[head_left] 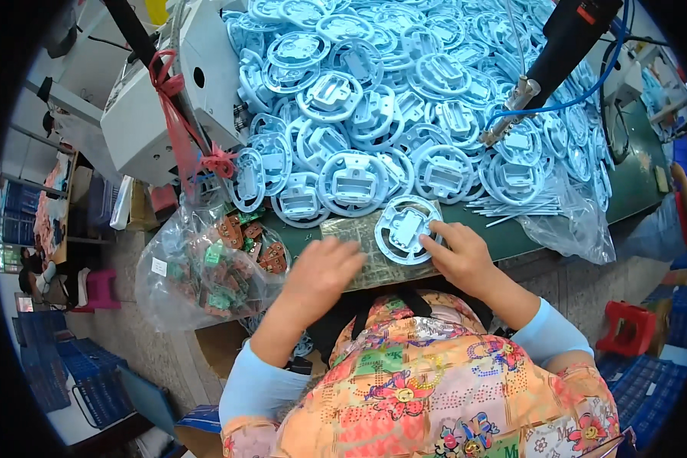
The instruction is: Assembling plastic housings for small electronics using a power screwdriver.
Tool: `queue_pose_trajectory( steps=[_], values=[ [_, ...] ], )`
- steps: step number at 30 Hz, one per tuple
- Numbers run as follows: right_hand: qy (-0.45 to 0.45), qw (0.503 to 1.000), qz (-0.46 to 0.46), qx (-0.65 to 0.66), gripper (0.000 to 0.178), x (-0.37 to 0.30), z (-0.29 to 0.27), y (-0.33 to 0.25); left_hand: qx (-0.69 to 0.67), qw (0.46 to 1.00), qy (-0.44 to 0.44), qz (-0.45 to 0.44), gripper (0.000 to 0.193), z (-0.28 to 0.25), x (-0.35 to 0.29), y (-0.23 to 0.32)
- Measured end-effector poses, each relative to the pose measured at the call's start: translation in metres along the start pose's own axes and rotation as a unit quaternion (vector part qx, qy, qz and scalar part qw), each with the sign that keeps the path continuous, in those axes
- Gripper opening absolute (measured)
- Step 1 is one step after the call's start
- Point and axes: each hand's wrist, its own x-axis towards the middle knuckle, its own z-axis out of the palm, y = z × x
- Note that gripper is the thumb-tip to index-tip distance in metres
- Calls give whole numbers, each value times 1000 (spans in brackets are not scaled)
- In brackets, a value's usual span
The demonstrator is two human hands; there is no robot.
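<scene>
On a flat worn board [351, 229] at the table's near edge lies a round light-blue plastic shell [407, 227], shaped like a small steering wheel with a raised middle. My right hand [466, 258] pinches its right rim between thumb and fingers. Left of the shell, my left hand [324, 269] hovers over the board's left end, apart from the shell. Motion smears its fingers, so whether they hold anything is unclear. Close by that hand, a clear plastic bag [156, 286] holds several green and reddish-brown circuit boards [229, 276].
A large heap of similar shells [355, 99] covers the table. A black power screwdriver [561, 53] with a blue hose hangs at the upper right. Thin white rods [519, 208] lie beside clear plastic film [576, 229]. A grey machine [149, 114] stands left; a red stool [626, 328] stands right.
</scene>
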Motion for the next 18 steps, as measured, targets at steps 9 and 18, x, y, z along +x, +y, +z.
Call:
queue_pose_trajectory(
  steps=[9,18],
  values=[
    [18,1000,-6,-16,38,-9,-4,9,-47,980,129,-147,29,29,-24,0],
    [27,998,-56,29,31,-4,-3,7,-87,970,157,-164,23,50,-17,0]
  ],
)
